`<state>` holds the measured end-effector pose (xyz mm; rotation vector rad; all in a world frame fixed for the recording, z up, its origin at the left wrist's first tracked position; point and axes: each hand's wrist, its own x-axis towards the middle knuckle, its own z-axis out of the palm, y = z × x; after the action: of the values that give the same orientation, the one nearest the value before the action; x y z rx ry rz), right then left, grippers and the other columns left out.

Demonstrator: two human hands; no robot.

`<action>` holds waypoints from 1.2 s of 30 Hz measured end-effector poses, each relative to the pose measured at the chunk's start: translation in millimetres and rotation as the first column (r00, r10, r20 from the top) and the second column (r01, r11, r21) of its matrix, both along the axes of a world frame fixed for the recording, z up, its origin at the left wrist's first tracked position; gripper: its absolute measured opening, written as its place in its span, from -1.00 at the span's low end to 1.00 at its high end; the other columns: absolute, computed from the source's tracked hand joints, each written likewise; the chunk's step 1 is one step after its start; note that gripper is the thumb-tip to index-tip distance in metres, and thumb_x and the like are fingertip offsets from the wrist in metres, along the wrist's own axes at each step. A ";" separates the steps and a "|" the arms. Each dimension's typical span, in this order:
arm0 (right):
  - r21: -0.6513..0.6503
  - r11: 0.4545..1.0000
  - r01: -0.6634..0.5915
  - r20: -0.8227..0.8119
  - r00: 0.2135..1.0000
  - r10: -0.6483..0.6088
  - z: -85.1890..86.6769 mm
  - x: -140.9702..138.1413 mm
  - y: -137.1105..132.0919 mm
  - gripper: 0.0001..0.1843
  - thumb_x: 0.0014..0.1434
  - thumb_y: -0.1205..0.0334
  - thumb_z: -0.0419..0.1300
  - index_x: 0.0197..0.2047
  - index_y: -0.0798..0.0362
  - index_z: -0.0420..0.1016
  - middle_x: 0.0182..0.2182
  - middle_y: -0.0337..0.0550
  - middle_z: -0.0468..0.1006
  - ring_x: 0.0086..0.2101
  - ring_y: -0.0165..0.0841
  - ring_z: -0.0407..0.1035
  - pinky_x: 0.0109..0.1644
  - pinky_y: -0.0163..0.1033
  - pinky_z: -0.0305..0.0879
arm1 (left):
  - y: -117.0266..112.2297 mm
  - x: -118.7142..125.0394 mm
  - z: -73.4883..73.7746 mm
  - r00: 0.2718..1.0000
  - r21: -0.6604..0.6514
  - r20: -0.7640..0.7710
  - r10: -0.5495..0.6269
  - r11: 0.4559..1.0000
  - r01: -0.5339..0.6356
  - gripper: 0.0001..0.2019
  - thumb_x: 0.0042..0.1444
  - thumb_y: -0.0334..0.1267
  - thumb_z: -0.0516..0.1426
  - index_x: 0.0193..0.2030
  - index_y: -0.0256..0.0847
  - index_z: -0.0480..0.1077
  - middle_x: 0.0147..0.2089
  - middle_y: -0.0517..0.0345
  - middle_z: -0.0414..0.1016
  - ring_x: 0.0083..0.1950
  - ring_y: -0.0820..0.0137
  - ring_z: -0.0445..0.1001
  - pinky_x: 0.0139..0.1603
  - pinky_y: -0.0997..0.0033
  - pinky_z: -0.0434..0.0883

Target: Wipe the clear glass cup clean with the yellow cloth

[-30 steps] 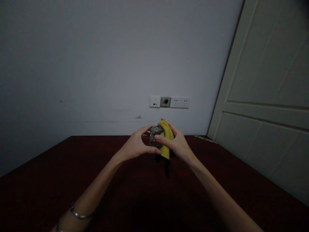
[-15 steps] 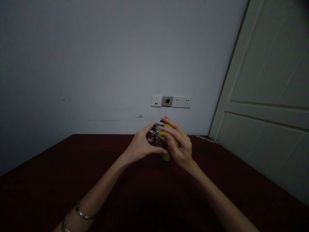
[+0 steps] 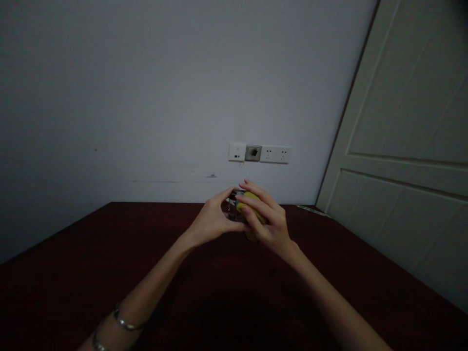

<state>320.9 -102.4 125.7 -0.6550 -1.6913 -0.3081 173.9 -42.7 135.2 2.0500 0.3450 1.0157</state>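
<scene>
My left hand [image 3: 209, 220] is curved around a clear, glass-like container [image 3: 230, 208], thumb below and fingers above. The container is tilted on its side and held above the dark red table. Bunched in my right hand [image 3: 273, 223] is a yellow cloth [image 3: 251, 196], pressed against the container's right end. My right fingers reach over the cloth toward the container. The hand and cloth hide that end, so its exact shape cannot be made out.
The dark red table [image 3: 109, 253] runs up to a pale wall [image 3: 164, 97] with a row of sockets and a switch [image 3: 259, 153]. A panelled cream door [image 3: 402, 146] stands at the right. A flat strip [image 3: 313, 211] lies at the table's back right.
My right hand and the yellow cloth have shifted slightly left and farther over the container's end. Less of the cloth hangs below the hand. My left hand is almost still.
</scene>
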 end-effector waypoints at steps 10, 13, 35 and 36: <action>-0.194 0.981 0.000 -0.205 0.978 -0.041 5.5 0.6 3.3 -0.78 0.22 0.25 0.12 -0.13 -0.05 0.56 -0.03 -0.08 0.53 -0.01 -0.29 0.42 0.10 -0.04 0.35 | -1.1 0.5 -0.2 0.996 0.076 -0.073 0.048 0.996 -0.043 -0.22 -0.31 -0.20 0.40 0.14 -0.24 0.29 0.04 -0.03 0.46 -0.01 0.19 0.45 0.01 0.17 0.41; -0.090 0.994 0.055 0.046 0.998 -0.052 2.8 0.6 -0.7 -0.72 0.19 0.33 0.13 -0.04 -0.02 0.53 0.05 -0.02 0.47 0.10 -0.24 0.32 0.17 0.02 0.27 | -0.9 1.3 -1.8 0.996 0.074 -0.067 0.060 0.996 -0.055 -0.37 -0.23 -0.27 0.36 0.06 -0.25 0.33 -0.07 0.03 0.50 -0.12 0.26 0.47 -0.11 0.27 0.44; -0.204 0.977 -0.055 0.103 0.992 0.077 15.6 12.4 -6.8 -0.72 0.17 0.29 0.18 -0.05 -0.13 0.54 0.00 -0.10 0.52 0.01 -0.27 0.41 0.10 -0.01 0.36 | -8.2 -0.9 5.0 0.985 0.085 -0.122 0.125 0.990 -0.115 -0.38 -0.25 -0.13 0.37 0.01 -0.23 0.39 -0.15 0.08 0.54 -0.15 0.27 0.48 -0.16 0.31 0.40; -0.220 0.975 -0.044 0.059 0.997 0.058 15.8 12.3 -5.9 -0.73 0.18 0.28 0.18 -0.05 -0.14 0.54 -0.01 -0.11 0.53 -0.01 -0.28 0.42 0.08 -0.01 0.37 | -9.2 -1.4 6.4 0.982 0.098 -0.125 0.139 0.987 -0.127 -0.38 -0.26 -0.12 0.37 0.01 -0.23 0.39 -0.13 0.07 0.54 -0.14 0.26 0.48 -0.14 0.30 0.40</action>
<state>333.2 -108.3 141.5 -0.7681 -1.8176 -0.1081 172.5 -51.9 141.6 2.2048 0.5196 0.9932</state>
